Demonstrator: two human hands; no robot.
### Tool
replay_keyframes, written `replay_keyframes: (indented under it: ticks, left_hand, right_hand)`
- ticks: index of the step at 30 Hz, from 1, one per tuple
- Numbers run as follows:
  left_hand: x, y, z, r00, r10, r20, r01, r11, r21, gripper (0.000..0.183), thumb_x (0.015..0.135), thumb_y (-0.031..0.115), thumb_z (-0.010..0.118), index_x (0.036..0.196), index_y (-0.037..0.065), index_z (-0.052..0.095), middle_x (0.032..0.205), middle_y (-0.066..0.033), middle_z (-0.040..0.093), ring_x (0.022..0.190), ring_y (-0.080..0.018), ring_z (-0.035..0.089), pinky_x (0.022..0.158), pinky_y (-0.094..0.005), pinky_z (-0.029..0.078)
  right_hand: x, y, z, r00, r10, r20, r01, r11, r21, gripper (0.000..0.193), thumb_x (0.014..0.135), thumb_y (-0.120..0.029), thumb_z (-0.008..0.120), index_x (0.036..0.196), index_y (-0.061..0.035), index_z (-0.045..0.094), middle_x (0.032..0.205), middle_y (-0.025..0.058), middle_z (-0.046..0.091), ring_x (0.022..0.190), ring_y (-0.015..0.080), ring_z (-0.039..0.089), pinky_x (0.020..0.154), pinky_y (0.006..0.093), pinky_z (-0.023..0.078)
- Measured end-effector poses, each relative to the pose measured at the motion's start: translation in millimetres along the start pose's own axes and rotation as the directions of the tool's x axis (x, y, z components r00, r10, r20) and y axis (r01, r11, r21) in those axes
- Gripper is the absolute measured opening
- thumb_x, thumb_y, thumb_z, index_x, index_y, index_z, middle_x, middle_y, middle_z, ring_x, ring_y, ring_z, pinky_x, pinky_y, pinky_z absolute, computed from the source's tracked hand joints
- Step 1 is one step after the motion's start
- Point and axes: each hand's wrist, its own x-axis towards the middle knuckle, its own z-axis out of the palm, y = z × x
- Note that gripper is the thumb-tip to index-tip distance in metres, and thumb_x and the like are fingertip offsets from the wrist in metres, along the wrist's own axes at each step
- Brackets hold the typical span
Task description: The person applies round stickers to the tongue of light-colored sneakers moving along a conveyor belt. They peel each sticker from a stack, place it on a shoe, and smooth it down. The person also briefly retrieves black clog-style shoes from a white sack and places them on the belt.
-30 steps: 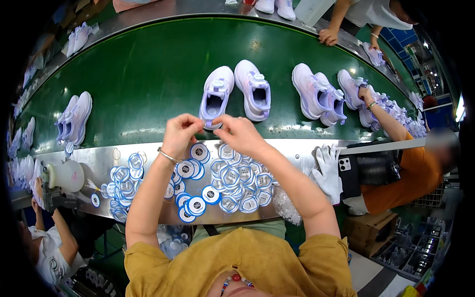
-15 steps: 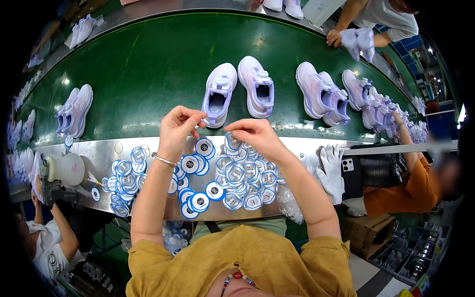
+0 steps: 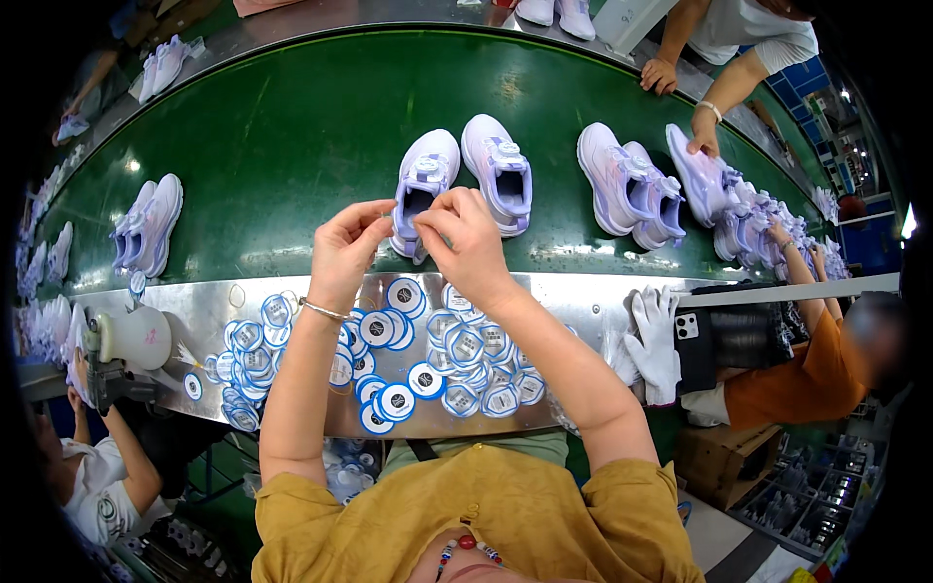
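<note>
— What lies before you?
— Largest, your green belt (image 3: 292, 175), far side; then the metal ledge (image 3: 559, 296), near side. On the belt, ahead of you, stands a pale lilac pair of shoes (image 3: 489, 146), toes pointing far.
— And your grip?
— Your left hand (image 3: 344, 251), thumb and forefinger nearly meeting, is just left of the pair's left shoe (image 3: 432, 153). Your right hand (image 3: 468, 245), fingertips bunched, overlaps that shoe's near part in view. Whether either grasps anything, I cannot tell.
— Smallest items?
— Blue-rimmed round discs (image 3: 466, 345), heaped on the ledge, left and centre.
</note>
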Motion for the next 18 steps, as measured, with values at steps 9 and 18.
replay_keyframes:
  ticks: [9, 18]
  left_hand:
    - [2.7, -11.8, -11.6, 0.975, 0.160, 0.155, -0.182, 0.974, 0.134, 0.036, 0.084, -0.001, 0.059, 0.119, 0.007, 0.062, 0.083, 0.0025, 0.053, 0.076, -0.0070, 0.047, 0.069, -0.0209, 0.041]
    - [0.7, -5.8, -10.6, 0.979, 0.117, 0.166, -0.127, 0.991, 0.050, 0.040, 0.084, -0.001, 0.060, 0.124, 0.002, 0.056, 0.083, 0.0000, 0.060, 0.078, -0.0077, 0.054, 0.077, -0.0230, 0.045]
  right_hand:
    - [10.8, 9.8, 9.2, 0.873, 0.362, 0.328, -0.488, 0.660, 0.571, 0.014, 0.082, -0.011, 0.065, 0.089, 0.0021, 0.066, 0.078, 0.0043, 0.063, 0.070, 0.0079, 0.054, 0.062, 0.0231, 0.043]
    - [13.2, 6.5, 7.5, 0.886, 0.281, 0.370, -0.432, 0.791, 0.434, 0.014, 0.077, -0.011, 0.066, 0.082, 0.0017, 0.066, 0.073, 0.0073, 0.064, 0.067, 0.0127, 0.058, 0.061, 0.0271, 0.046]
